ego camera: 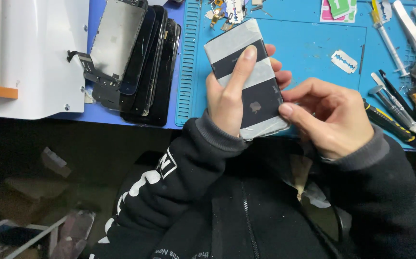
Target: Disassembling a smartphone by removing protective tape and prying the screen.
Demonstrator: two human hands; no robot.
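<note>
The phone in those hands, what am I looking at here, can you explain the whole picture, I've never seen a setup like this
This is one picture from a camera worn on a person's head, looking down at their own two bare hands above a blue rubber work mat. The left hand holds a flat black phone body with grey taped bands, back side up, index finger laid across it. The right hand touches its lower right edge with the thumb. On the mat lie a stack of black cracked phone screens, a silver razor blade, a clear syringe with a yellow tip and several dark-handled screwdrivers. A white machine casing stands at the left.
</note>
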